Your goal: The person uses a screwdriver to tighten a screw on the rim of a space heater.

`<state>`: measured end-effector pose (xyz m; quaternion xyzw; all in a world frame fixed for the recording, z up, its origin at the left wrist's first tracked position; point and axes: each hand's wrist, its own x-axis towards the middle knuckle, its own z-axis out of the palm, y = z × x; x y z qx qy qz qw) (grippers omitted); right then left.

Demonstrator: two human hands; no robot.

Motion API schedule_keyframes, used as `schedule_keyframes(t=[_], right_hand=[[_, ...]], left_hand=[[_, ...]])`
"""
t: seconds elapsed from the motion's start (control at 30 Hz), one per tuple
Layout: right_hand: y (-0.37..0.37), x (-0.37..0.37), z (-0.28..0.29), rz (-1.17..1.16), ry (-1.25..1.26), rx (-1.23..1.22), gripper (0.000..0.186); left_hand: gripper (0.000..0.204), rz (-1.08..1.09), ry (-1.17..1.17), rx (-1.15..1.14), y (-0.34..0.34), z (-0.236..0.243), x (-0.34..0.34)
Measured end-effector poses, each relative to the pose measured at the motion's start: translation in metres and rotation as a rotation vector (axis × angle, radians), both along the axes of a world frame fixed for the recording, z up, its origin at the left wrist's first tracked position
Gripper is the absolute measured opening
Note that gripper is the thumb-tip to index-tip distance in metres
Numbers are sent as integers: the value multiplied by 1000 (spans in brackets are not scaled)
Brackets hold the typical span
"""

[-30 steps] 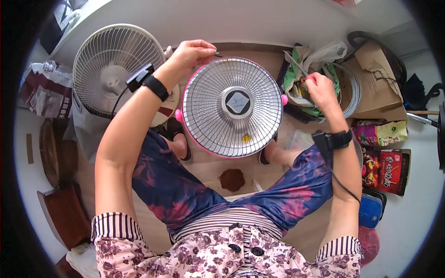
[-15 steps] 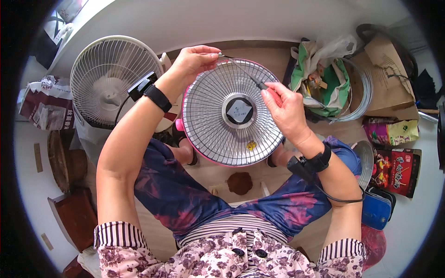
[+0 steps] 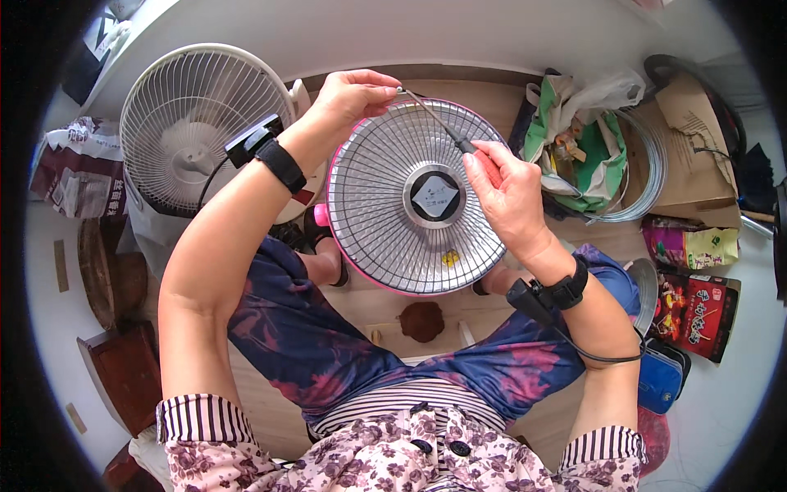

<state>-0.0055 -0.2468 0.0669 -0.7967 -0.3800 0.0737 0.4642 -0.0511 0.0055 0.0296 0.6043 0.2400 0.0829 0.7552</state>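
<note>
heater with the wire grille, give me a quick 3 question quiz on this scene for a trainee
1. True or false: the right hand holds a screwdriver whose tip points at the top rim of the heater.
2. What does the left hand pinch? A) the heater's top rim B) the white fan C) the green bag
3. Fill in: the heater's outer rim is coloured ____.

Key: 1 true; 2 A; 3 pink
</note>
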Motion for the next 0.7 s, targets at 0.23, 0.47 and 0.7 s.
schedule_keyframes(t=[0.23,0.47,0.7], right_hand=[[7,3,-3,7,-36,11,24],[4,2,-6,-8,-52,-17,23],[5,-1,-3,-4,-31,-6,23]], left_hand=[[13,-11,6,57,-2,0,5],[14,-6,-46,115,-10,-2,7],[17,29,-102,286,-13,-1,7]])
